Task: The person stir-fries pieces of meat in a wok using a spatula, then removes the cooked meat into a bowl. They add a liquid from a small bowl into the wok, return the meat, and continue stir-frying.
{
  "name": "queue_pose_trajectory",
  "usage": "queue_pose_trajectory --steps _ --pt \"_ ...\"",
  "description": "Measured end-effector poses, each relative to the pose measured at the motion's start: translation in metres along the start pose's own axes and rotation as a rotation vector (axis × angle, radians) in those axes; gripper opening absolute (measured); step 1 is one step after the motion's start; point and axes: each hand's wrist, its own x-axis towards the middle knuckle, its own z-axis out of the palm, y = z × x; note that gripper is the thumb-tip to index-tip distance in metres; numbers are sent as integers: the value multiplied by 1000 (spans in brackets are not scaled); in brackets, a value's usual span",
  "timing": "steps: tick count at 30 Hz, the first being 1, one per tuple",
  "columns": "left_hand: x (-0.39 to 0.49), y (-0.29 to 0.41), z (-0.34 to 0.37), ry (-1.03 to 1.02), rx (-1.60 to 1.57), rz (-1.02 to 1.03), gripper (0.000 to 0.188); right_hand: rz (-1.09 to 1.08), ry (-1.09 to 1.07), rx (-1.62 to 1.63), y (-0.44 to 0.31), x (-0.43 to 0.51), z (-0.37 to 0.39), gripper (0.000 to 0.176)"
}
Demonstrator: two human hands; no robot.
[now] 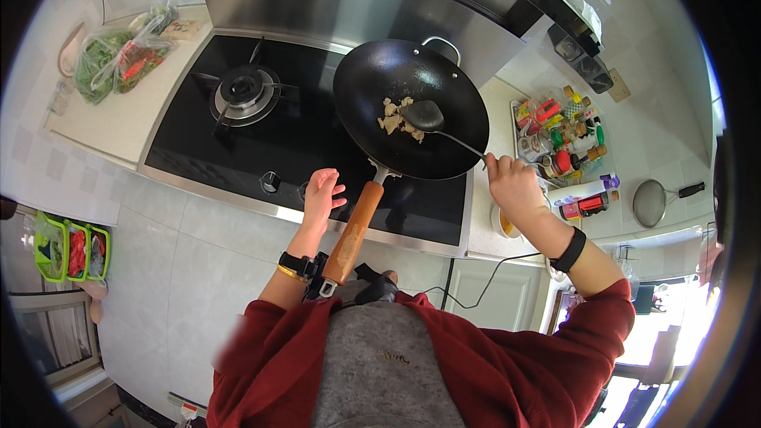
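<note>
My right hand (515, 185) is closed around the handle of a metal wok spatula (424, 116). The spatula's blade lies in a black wok (380, 65), over and beside pale cooked pieces of food (390, 120) at the bottom. The wok sits on the right side of the black glass gas cooktop (196, 131), and its wooden handle (355, 235) points toward my body. My left hand (323, 190) holds nothing; its fingers are apart, just left of the wok handle and near a control knob (270, 182).
An uncovered burner (244, 89) is left of the wok. Bagged vegetables (138, 59) lie on the left counter. Seasoning bottles and jars (559, 137) crowd the right counter, near a bowl (505, 223). A strainer (649, 203) is at the far right, and green baskets (52, 249) stand at lower left.
</note>
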Motion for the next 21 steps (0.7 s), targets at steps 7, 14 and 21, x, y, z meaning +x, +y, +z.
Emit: queue_pose_trajectory --steps 7,14,21 --pt "0 8 7 -25 -17 39 26 66 -549 811 76 14 -17 60" --pt "-6 10 0 -27 -42 50 27 7 -481 2077 110 13 14 32" --pt "-5 7 -1 -27 -53 47 27 627 743 2465 33 34 29 46"
